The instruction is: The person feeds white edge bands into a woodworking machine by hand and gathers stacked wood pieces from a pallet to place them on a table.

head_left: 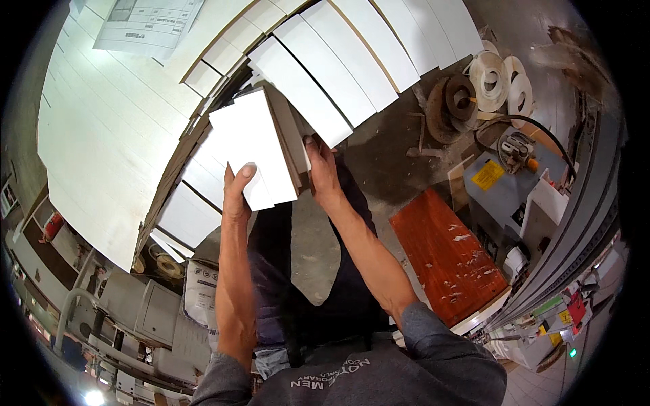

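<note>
A small stack of white rectangular panels (247, 135) with brown edges is tilted between my two hands, over the edge of the stacked boards. My left hand (237, 191) grips its near left corner, thumb lying on the top white face and fingers hidden underneath. My right hand (322, 169) is closed on the right side of the stack, where the panels fan apart; its fingertips are partly hidden. Beyond and to the right lie more white panels (318, 64) in a slanted row. Others, also white (186, 216), lie left of the stack, beside my left hand.
White boards (115, 135) cover the large surface at left, with a printed sheet (152, 24) on top. At right are tape-like rolls (487, 78), a scuffed red-brown board (447, 250) and a grey machine (514, 183). A white sack (202, 291) stands near my left forearm.
</note>
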Demonstrator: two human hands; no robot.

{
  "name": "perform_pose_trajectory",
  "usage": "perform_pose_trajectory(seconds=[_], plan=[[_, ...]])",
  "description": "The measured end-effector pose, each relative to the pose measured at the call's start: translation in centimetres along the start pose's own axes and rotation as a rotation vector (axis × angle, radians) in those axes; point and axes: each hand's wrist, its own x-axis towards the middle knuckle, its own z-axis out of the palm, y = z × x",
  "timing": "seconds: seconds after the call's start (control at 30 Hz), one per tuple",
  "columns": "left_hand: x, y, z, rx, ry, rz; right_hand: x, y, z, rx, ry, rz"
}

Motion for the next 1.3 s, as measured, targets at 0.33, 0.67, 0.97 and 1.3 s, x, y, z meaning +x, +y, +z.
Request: perform_pose_trajectory(seconds=[0.33, 0.67, 0.97, 1.3], plan=[[0.5, 0.8, 0.1, 0.043, -0.082, 0.038, 0.0, -2.0, 0.6, -0.012, 0.014, -0.003], [1.7, -0.1, -3.3, 0.049, -0.031, 0.041, -1.0, -3.4, 0.1, -0.627, -0.126, -0.165], [1.0, 1.3, -1.6, -0.006, -0.06, 0.001, -0.8, -2.7, 1.9, -0.433, -0.084, -0.088], [2.4, -1.2, -5.9, -0.118, -0.124, -0.069, -2.9, -4.1, 3.1, -0.969, -0.117, -0.119]])
